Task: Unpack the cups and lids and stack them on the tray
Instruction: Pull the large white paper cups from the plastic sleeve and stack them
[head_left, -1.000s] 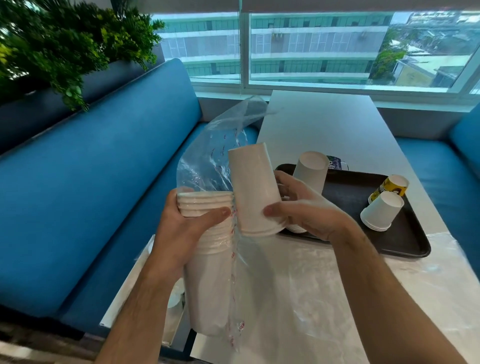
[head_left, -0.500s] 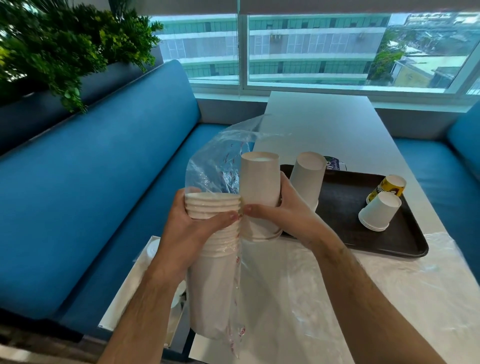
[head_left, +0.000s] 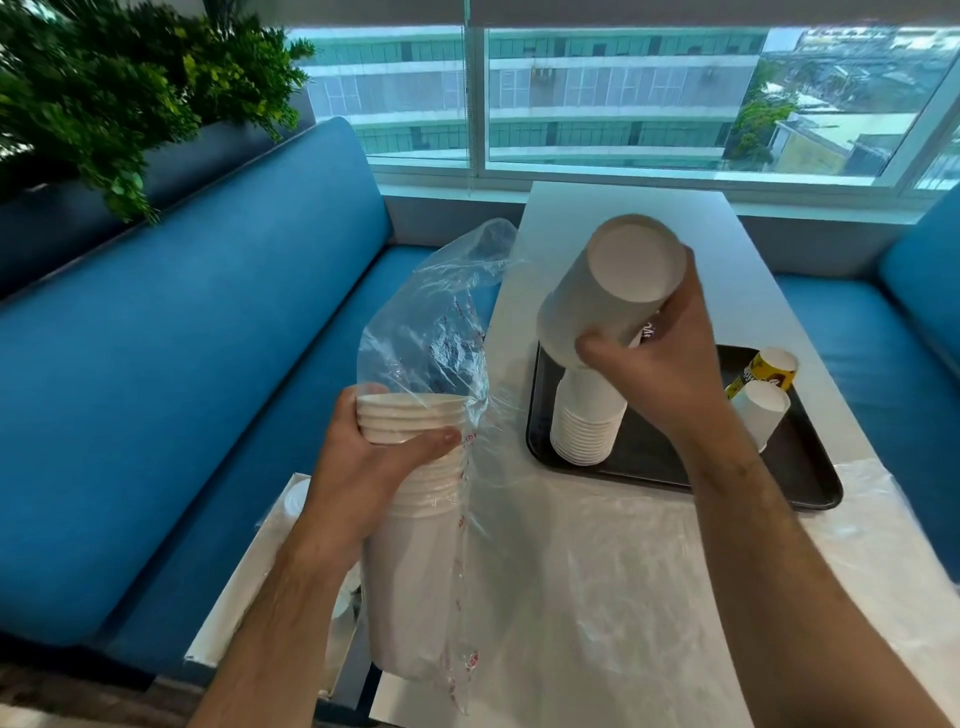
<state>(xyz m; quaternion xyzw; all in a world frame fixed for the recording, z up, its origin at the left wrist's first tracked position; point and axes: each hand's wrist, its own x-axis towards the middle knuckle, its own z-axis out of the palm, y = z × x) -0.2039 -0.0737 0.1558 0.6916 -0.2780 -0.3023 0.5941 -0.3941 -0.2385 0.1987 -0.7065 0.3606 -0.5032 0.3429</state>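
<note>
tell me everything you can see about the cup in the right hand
The cup is plain white, paper by its look, held upside down and tilted, its recessed base facing the camera. The right hand grips its side wall near the rim. It hangs just above the upside-down cup stack on the black tray; whether they touch cannot be told.

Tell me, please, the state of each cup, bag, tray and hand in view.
left hand: grips bagged stack.
bagged stack: upside down, bag open.
right hand: holds loose cup.
loose cup: inverted, tilted, above tray stack.
tray stack: inverted, on tray.
yellow cup: lying down.
</note>
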